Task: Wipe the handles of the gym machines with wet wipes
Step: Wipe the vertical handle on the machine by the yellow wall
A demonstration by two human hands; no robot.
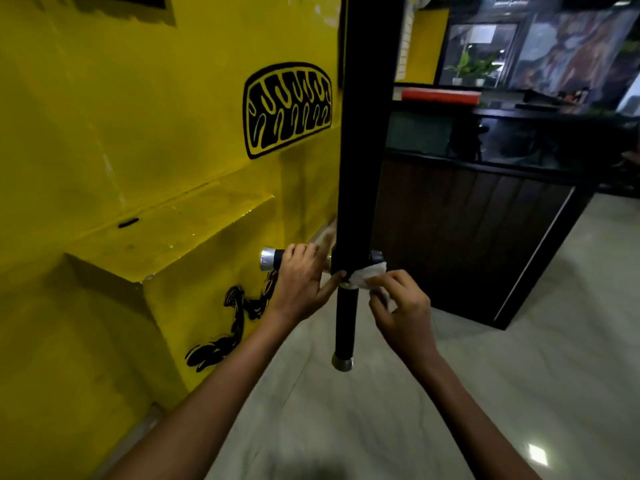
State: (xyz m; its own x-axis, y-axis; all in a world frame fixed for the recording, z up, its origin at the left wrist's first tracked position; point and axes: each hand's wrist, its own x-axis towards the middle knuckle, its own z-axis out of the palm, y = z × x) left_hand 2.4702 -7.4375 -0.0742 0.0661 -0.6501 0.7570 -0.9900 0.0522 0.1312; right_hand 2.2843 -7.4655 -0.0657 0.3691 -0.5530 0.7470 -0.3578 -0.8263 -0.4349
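I stand facing a black upright post of a gym machine, beside a yellow wall. Left of the post, my left hand curls over the horizontal handle, whose silver end cap pokes out past my knuckles. Just right of the post, my right hand pinches a white wet wipe, pressing it where the handles meet the post. Below the post hangs a second handle. I judge the wiping is midway; which handles are already clean I cannot tell.
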